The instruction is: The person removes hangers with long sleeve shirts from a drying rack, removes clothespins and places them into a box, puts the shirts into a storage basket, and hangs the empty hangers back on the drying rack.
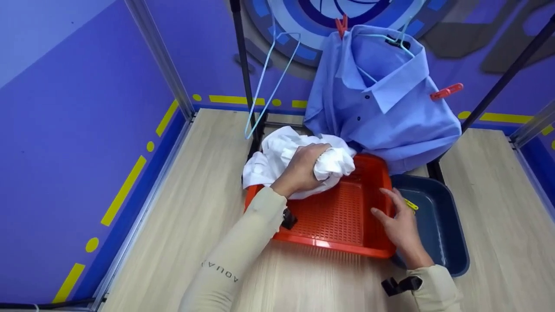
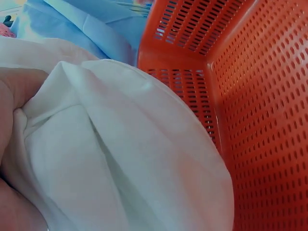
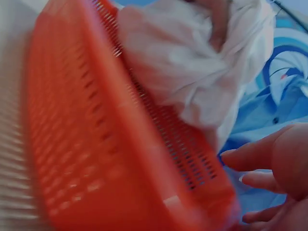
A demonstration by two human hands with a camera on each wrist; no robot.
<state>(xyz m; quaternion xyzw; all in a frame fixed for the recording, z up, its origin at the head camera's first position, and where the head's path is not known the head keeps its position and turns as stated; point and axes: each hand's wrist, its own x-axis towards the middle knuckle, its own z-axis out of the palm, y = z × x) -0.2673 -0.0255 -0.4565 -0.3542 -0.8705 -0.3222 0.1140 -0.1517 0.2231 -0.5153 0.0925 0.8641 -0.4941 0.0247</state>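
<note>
My left hand grips a bunched white garment over the far left part of a red plastic basket. Folds of the cloth drape over the basket's left side, and a wad bulges out past the thumb side. In the left wrist view the cloth hangs in loose folds beside the perforated basket wall. At the basket's right rim, my right hand is spread with thumb and fingers apart, holding nothing. Its fingers show near the basket corner in the right wrist view.
A blue shirt hangs behind on a hanger, with red clothespins on it. A bare light-blue hanger hangs at left from the black rack. Right of the basket sits a dark basin with a yellow clothespin.
</note>
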